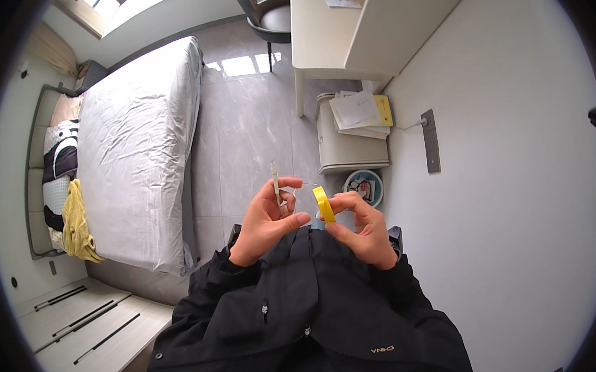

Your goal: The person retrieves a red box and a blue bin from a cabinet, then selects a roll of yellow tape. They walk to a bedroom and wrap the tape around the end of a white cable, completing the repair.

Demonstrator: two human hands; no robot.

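The right hand (pixel 362 231) pinches one glossy, bright-yellow, ring-shaped roll (pixel 323 204) at its ten o'clock, long axis running eleven to five. The left hand (pixel 265 219), farther from it, has the roll at three o'clock and holds one slim, whitish, straight stick (pixel 275 179) among curled fingers; beyond, at the right hand's twelve o'clock, stands one round, pale-blue bin (pixel 381 186).

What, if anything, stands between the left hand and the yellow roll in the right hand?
Nothing solid visible: an open gap lies between the left hand and the yellow roll pinched in the right hand. A thin line shows in that gap, too fine to identify.
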